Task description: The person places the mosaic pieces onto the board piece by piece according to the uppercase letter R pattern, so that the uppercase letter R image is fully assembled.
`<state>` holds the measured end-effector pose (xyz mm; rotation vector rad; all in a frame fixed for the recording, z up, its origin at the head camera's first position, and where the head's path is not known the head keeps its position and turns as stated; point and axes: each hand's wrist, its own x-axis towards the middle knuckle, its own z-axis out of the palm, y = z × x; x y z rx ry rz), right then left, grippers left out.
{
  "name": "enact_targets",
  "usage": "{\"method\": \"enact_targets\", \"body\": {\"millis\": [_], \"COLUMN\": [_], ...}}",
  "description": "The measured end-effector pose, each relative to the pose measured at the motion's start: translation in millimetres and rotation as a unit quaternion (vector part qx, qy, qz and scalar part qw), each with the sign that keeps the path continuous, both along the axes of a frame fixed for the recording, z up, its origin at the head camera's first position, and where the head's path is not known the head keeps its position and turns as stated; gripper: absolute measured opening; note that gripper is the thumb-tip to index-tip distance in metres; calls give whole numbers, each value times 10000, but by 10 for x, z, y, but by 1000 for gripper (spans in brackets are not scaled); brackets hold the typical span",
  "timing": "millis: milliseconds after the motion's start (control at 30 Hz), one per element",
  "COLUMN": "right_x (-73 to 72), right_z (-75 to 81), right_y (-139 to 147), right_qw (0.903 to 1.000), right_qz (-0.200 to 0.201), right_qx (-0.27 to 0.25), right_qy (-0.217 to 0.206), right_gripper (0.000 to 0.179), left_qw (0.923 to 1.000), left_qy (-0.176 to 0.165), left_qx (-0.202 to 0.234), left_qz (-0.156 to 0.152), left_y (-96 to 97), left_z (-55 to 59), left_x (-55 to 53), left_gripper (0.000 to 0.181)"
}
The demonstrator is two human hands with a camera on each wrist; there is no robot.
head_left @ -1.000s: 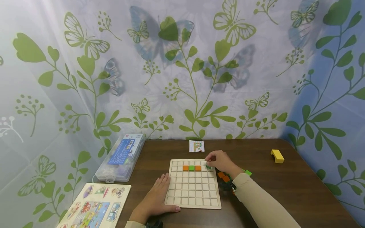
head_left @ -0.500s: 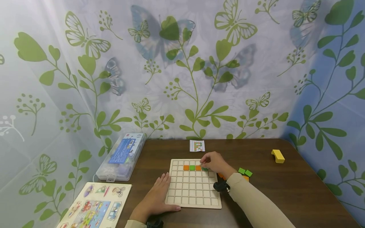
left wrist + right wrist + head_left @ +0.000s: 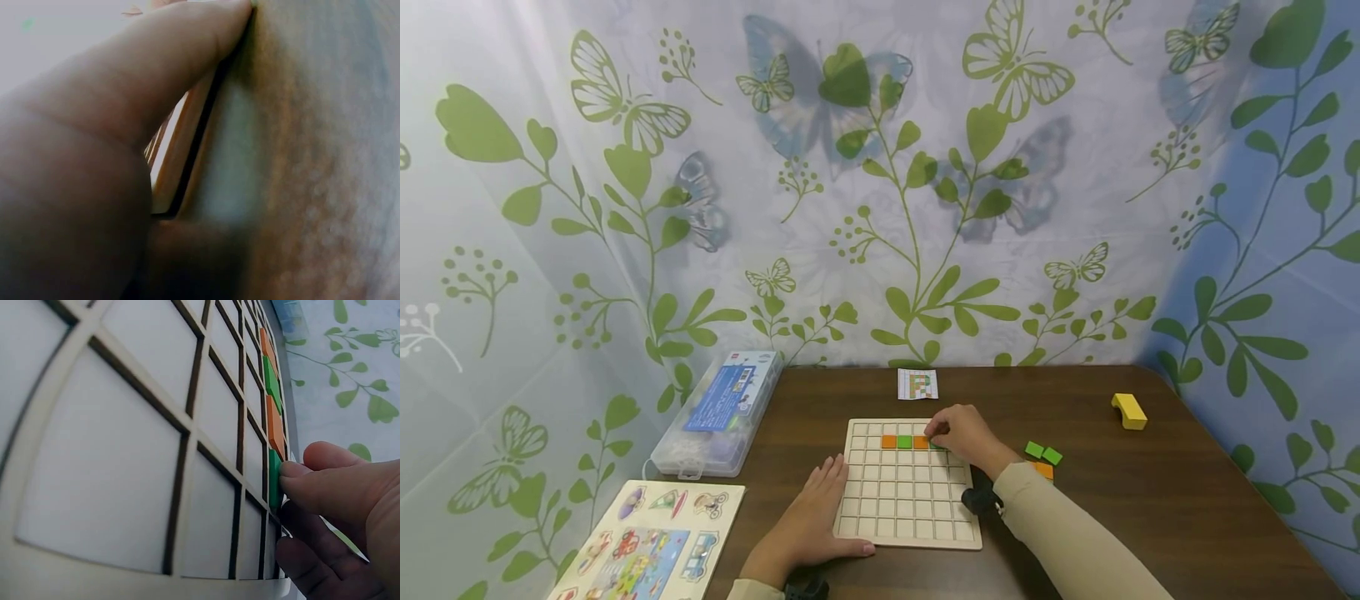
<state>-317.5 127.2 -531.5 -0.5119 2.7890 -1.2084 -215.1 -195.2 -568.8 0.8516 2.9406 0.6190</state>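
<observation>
A pale wooden grid board [image 3: 905, 492] lies on the table. In its second row from the far edge, an orange tile [image 3: 889, 442], a green tile [image 3: 905, 442] and another orange tile [image 3: 921, 442] sit side by side. My right hand [image 3: 967, 435] pinches a darker green tile [image 3: 274, 479] in the cell to their right, the thumb on its edge in the right wrist view. My left hand [image 3: 815, 518] lies with straight fingers along the board's left edge, its thumb near the front-left corner. The left wrist view shows mostly its thumb [image 3: 144, 69].
Loose green tiles [image 3: 1042, 452] and orange ones [image 3: 1043, 471] lie right of the board, partly behind the right sleeve. A small printed card [image 3: 917, 384] lies behind it. A yellow block [image 3: 1130, 412] is far right. A plastic case [image 3: 718, 417] and picture puzzle [image 3: 700, 521] are at left.
My right hand has moved left along the row with the darker green tile, then lowered slightly over the cell beside the orange tile. The left hand has stayed still.
</observation>
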Motion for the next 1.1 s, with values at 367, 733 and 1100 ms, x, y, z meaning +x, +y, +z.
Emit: {"method": "enact_targets", "body": {"millis": [367,733,1100], "right_x": [17,41,108], "right_z": [-26,-53,-14], "right_y": [25,101,404], "right_qw": [9998,9989,9981], "right_qz": [98,234,-80], "right_qx": [48,-118,-189], "right_qy": [173,387,585], "right_gripper": [17,16,11], "left_qw": [10000,9999,10000], "left_qy": [-18,58,60], "left_qx": [11,39,29], "left_qz": [-8,-77,-52], "left_y": [-1,4,-1], "left_z": [-2,20,-6], "left_x": [2,3,-2], "left_gripper": [134,132,134]}}
